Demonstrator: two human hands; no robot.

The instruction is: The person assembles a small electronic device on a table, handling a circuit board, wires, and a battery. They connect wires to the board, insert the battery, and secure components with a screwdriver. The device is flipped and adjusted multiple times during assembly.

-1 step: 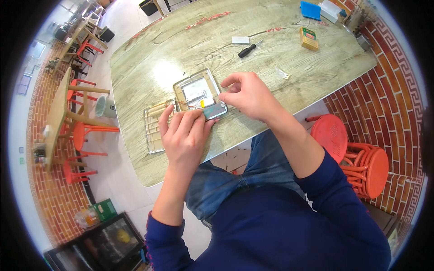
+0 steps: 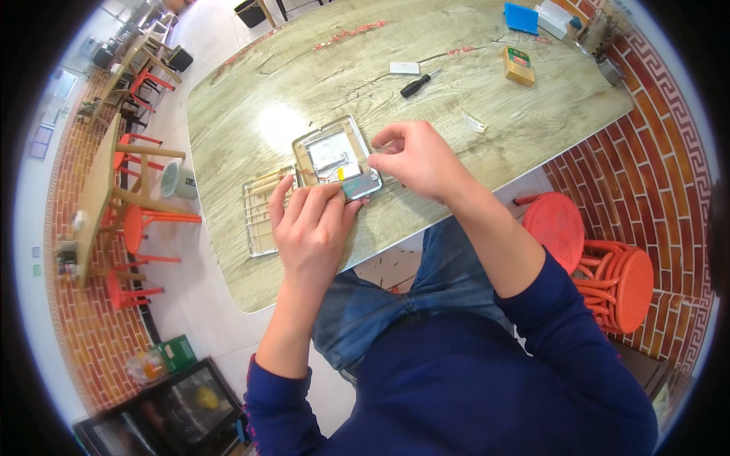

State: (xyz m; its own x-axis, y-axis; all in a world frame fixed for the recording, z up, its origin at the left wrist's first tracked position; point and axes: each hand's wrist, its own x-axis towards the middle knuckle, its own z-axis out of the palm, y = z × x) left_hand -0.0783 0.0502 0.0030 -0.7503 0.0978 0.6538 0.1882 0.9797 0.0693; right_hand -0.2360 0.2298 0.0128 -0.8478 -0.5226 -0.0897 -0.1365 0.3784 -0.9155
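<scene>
On the near side of the table lies an opened beige electronic device in two halves. One half is a squarish casing (image 2: 349, 135) with a white panel inside, thin wires and a bit of yellow tape. Across its near end sits a greyish-green circuit board (image 2: 362, 185). The other half, a ribbed casing (image 2: 259, 220), lies to the left. My left hand (image 2: 311, 224) is closed over the board's left end, its fingers curled down and hiding part of both halves. Pinched fingers of my right hand (image 2: 414, 159) hover by the casing's right edge; anything between the fingertips is too small to make out.
Beyond the hands lie a black-handled screwdriver (image 2: 415, 86), a small white block (image 2: 404, 68), a yellow-and-green box (image 2: 518, 66) and a torn white scrap (image 2: 474, 122). A blue item (image 2: 522, 17) is at the far right. Red stools (image 2: 633, 292) stand beside the brick wall.
</scene>
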